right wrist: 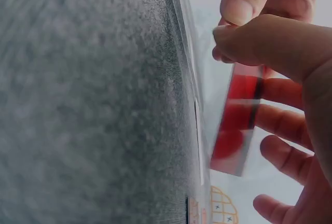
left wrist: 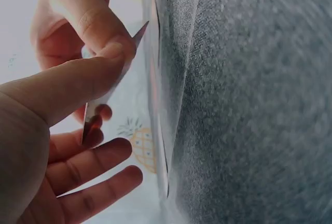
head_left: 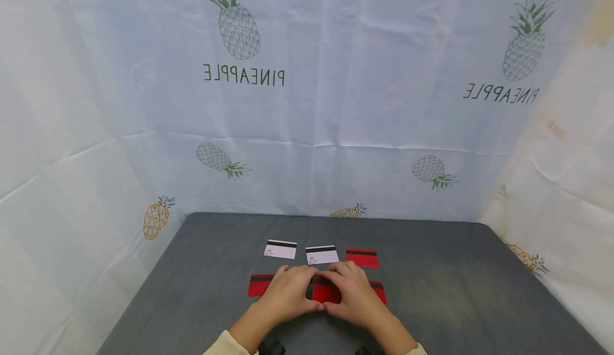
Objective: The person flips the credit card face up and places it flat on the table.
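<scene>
Cream sleeves (head_left: pixel 226 345), black wrist gear (head_left: pixel 274 348), bare fingers (left wrist: pixel 92 165)

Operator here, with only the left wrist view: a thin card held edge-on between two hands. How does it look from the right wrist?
Observer: In the right wrist view, the held card shows red with a dark stripe.
Operator: What lies farthest back?
Observer: In the head view, left to right: a first white card, a second white card, then a back red card.
Operator: Anything just outside my left?
Observer: Yes, a partly covered red card shows beside the left hand in the head view.
</scene>
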A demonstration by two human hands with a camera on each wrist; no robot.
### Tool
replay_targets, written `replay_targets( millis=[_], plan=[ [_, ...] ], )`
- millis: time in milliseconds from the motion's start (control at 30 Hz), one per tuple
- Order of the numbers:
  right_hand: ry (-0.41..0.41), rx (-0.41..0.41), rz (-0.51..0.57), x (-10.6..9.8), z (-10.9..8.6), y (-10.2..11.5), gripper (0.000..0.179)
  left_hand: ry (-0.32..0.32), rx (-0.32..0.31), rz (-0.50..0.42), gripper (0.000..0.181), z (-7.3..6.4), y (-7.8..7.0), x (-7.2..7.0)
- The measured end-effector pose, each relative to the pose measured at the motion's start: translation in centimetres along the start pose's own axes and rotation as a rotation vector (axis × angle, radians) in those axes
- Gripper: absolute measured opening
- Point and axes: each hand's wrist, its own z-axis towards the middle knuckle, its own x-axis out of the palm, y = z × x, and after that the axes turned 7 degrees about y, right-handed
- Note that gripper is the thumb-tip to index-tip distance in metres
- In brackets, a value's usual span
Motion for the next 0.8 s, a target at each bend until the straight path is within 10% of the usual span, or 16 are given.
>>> replay_targets(
  millis=[300,800],
  plan=[
    [-0.035,0.046,0.218,-0.11,0.26,-0.32,0.053,-0.019,0.024,-0.037,0.072,0.15,0.48,-0.21],
    [-0.109,-0.130,0.632,-0.31,0.16,0.04,0.051,-0.049,0.119,-0.130,0.063,0.08,0.89,0.58]
  ],
)
